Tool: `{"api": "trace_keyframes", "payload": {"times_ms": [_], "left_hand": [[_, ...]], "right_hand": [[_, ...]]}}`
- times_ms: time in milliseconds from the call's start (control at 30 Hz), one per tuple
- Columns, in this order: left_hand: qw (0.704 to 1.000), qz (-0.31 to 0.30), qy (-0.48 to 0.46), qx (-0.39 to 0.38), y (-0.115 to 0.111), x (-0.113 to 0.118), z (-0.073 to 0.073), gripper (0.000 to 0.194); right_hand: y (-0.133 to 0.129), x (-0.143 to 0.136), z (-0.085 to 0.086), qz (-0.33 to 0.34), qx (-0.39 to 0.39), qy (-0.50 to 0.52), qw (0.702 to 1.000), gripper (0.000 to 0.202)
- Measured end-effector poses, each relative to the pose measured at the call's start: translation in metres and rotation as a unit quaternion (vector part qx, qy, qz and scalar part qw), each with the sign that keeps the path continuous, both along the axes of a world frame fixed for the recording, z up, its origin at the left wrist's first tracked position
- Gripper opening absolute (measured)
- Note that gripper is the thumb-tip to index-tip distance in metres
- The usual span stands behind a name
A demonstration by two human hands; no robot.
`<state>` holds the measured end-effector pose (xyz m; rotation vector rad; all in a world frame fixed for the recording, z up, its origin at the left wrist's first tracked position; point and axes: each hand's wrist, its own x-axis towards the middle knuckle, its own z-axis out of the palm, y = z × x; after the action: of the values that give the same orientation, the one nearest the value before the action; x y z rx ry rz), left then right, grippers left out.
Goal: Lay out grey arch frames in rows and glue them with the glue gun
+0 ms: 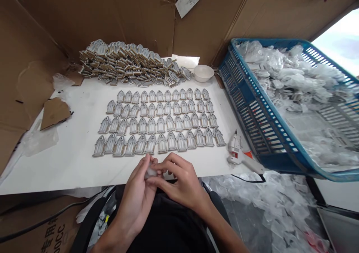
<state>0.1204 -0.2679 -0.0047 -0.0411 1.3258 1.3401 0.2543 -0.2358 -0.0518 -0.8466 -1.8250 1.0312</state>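
Note:
My left hand [138, 193] is curled around a small translucent whitish piece [151, 172] at the table's front edge. My right hand [179, 180] meets it from the right, thumb and fingers closed on the same piece, whose exact shape is mostly hidden. Just beyond my hands, several small grey arched window-shaped pieces [150, 144] lie in four rows on the white table [73, 156]. Behind the rows rises a big heap of similar grey pieces [120, 64].
A white bowl [203, 73] stands behind the rows. To the right are a glue gun [237, 152] with a cord and a blue basket [252, 107] of clear plastic bags. Torn cardboard [54, 113] lies at the left. Cardboard walls [112, 14] surround the table. Plastic bags [269, 204] cover the floor.

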Motion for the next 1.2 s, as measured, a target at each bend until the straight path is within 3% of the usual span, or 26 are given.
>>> {"api": "trace_keyframes", "payload": {"times_ms": [167, 467, 733, 933, 1200], "left_hand": [[0.998, -0.037, 0.032, 0.033, -0.002, -0.003, -0.006, 0.03], [0.996, -0.067, 0.056, 0.024, -0.001, -0.003, -0.003, 0.044], [0.997, -0.064, 0.039, 0.031, -0.001, -0.003, -0.004, 0.04], [0.998, -0.054, 0.022, 0.014, 0.003, -0.004, 0.003, 0.033], [0.999, -0.027, -0.014, 0.031, 0.01, -0.004, 0.008, 0.028]], "right_hand": [[0.003, 0.004, 0.0, -0.025, 0.002, -0.01, 1.0, 0.014], [0.007, 0.009, 0.005, -0.048, -0.039, -0.013, 0.998, 0.012], [0.007, 0.011, 0.007, -0.035, -0.03, -0.015, 0.999, 0.012], [-0.002, 0.017, 0.018, -0.037, -0.03, -0.024, 0.999, 0.016], [-0.013, 0.015, 0.026, -0.028, 0.022, -0.05, 0.998, 0.011]]}}
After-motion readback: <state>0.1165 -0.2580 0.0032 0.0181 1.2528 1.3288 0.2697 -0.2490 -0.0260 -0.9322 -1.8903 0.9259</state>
